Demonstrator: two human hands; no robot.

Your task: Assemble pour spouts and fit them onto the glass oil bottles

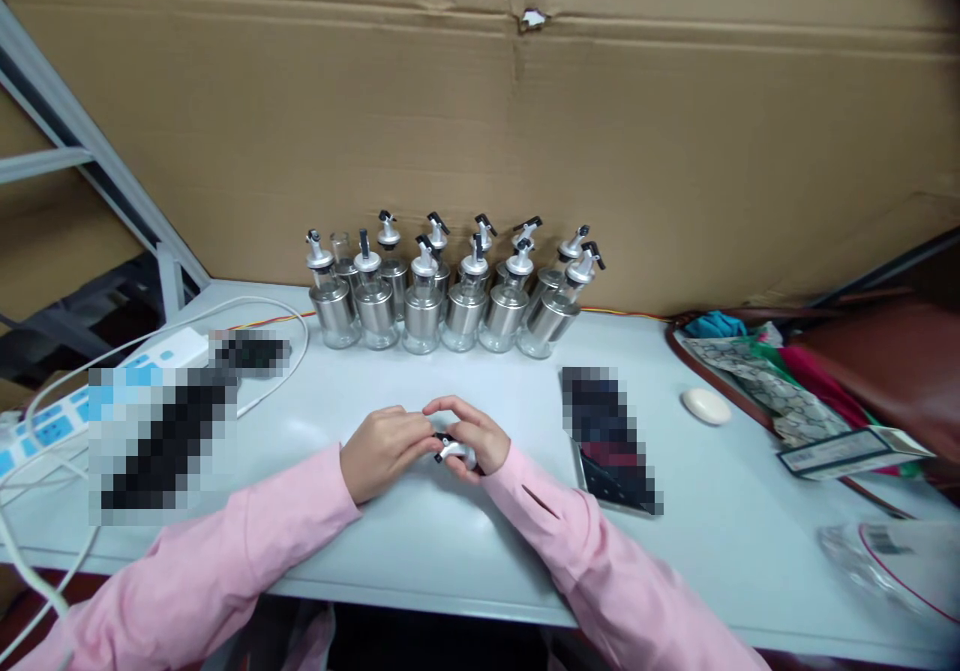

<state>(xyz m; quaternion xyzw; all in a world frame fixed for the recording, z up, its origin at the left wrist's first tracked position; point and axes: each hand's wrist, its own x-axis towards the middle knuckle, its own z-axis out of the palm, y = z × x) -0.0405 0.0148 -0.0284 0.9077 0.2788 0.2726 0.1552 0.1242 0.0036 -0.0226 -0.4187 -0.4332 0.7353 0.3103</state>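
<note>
Above the front middle of the table, my right hand (480, 439) grips a small silver-and-black pourer spout (454, 451), its fingers curled around it. From the other side, my left hand (386, 453) has its fingers pressed together at the spout's black end; part of the spout is hidden by both hands. Behind them stand several glass oil bottles (421, 316) with steel bands, grouped in two rows. Most carry similar silver spouts with black levers. One back-row bottle (340, 247) at the left shows a bare glass neck.
On the left lie a white power strip (184, 349), cables and a blurred dark item. To the right are a blurred flat dark object (611, 486), a white oval item (706, 406), a brown bag (892, 361), a small box (840, 454) and clear plastic packaging (862, 561). Cardboard (450, 121) backs the table.
</note>
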